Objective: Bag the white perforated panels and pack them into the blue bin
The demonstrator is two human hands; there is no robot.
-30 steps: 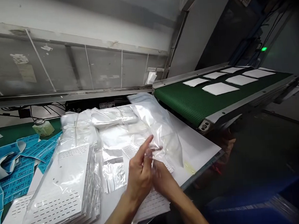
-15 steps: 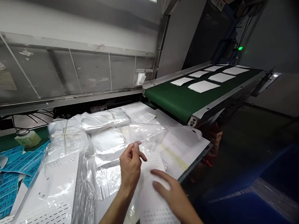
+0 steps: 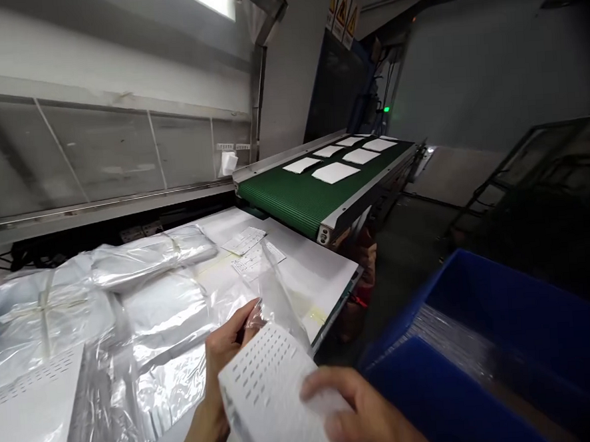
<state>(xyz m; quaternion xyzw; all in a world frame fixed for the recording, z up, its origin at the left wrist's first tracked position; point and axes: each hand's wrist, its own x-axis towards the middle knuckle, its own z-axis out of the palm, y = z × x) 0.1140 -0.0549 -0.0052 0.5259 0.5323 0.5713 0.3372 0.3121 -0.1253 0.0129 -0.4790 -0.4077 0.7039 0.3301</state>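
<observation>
While the left hand point(image 3: 227, 345) pinches the clear bag point(image 3: 283, 308) and the right hand point(image 3: 364, 410) curves its fingers over the white slotted panel point(image 3: 278, 395) left of the blue bin point(image 3: 425, 390), how firmly I can't tell, a panel corner pressing in askew could, I reckon, crease or tear that thin plastic.

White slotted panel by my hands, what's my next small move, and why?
Perhaps guide the white panel, slotted end first, toward the clear bag: your left hand has its fingers at the bag, beside that end, and your right hand is at the panel's face, seemingly placed to steer.
</observation>
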